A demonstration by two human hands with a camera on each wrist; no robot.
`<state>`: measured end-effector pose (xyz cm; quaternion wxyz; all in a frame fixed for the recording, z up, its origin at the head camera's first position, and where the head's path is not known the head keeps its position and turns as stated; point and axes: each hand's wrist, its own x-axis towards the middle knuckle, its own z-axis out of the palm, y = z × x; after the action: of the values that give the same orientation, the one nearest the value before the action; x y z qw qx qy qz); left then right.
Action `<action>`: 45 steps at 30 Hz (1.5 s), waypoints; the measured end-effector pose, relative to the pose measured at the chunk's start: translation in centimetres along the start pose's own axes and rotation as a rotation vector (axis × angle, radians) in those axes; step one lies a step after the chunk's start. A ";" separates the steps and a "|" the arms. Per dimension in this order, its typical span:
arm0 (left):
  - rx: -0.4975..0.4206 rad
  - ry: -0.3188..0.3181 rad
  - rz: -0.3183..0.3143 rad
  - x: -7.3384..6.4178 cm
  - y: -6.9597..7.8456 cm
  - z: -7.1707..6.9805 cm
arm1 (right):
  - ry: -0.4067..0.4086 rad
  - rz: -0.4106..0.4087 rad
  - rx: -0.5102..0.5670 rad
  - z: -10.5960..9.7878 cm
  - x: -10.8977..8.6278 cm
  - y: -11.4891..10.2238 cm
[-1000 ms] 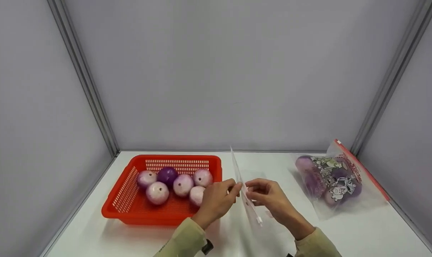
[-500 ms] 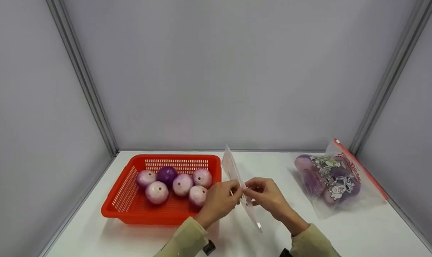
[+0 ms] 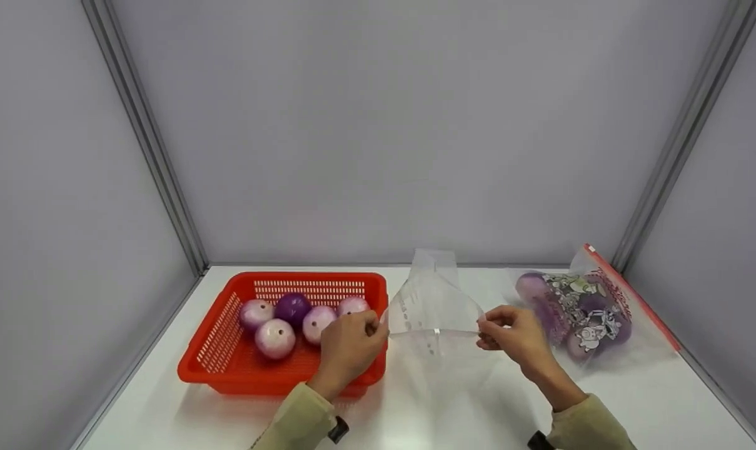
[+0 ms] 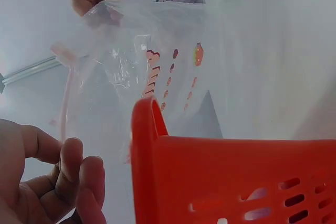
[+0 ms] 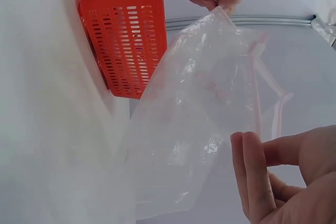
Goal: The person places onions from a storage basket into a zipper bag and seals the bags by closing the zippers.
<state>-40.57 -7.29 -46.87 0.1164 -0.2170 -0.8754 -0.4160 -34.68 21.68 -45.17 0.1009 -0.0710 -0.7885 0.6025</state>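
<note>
A clear plastic zip bag (image 3: 437,306) with red print stretches between my two hands in the head view, its mouth spread apart. My left hand (image 3: 349,347) pinches the mouth's left side, close to the basket's right edge. The opposite side is pinched between thumb and fingers of my right hand (image 3: 518,337). A small white slider (image 3: 437,331) shows midway along the near edge. In the right wrist view the bag (image 5: 194,98) hangs flat, with nothing visible inside it. The left wrist view shows the bag's red-printed face (image 4: 121,77).
On the left stands a red plastic basket (image 3: 277,386) holding several round purple-and-white balls (image 3: 276,338), each with a small dark spot. A filled zip bag (image 3: 593,325) with cartoon print and a red closure lies at the right. Grey panels wall in the white table.
My hands have moved apart, left hand leftward and right hand rightward. The bag's mouth, which was edge-on and narrow between them, is now spread wide.
</note>
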 end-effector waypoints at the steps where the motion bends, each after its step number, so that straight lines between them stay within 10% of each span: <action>1: 0.007 0.003 -0.006 0.0 -0.1 -0.1 | 0.002 0.007 -0.006 -0.1 0.0 0.0; 21: 0.004 0.021 0.021 -0.4 -0.1 0.2 | -0.060 -0.130 -0.091 1.8 -0.5 -1.0; 35: -0.106 -0.260 -0.146 -0.1 -6.7 -2.3 | -0.081 -0.098 -0.065 1.9 -0.3 -1.1; 45: 0.233 -0.336 -0.094 0.1 -7.0 -1.7 | -0.100 -0.092 -0.044 1.7 -0.2 -0.9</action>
<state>-43.96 -12.48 -50.55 -0.0265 -0.2275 -0.9339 -0.2746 -34.93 19.78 -44.73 0.0873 -0.0064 -0.8082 0.5824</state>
